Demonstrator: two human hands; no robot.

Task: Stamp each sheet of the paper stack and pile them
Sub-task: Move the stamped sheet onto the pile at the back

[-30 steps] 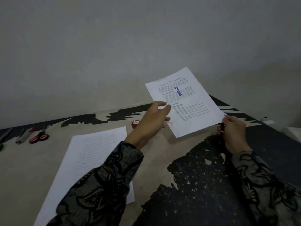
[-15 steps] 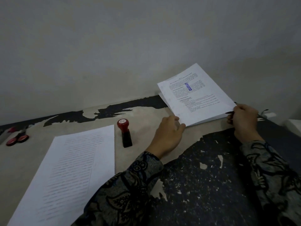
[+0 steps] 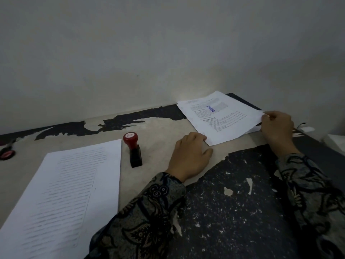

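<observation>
A sheet with a blue stamp mark [image 3: 220, 116] lies on top of a pile of stamped sheets at the far right, by the wall. My right hand [image 3: 278, 128] pinches its near right corner. Palm down on the table rests my left hand [image 3: 192, 156], its fingertips touching the sheet's near left corner. A stamp with a red knob and black base [image 3: 133, 149] stands upright between the two paper piles. The unstamped paper stack [image 3: 63, 195] lies at the near left, printed lines facing up.
The table [image 3: 160, 139] is pale with a dark, peeling, speckled surface at the right. Red-and-black objects [image 3: 6, 152] lie at the far left edge. A plain wall runs close behind the table. A white object [image 3: 336, 141] sits at the far right.
The stamped sheet came down from the air onto the pile at the far right. My left hand let go of it and sank flat to the table, uncovering the stamp.
</observation>
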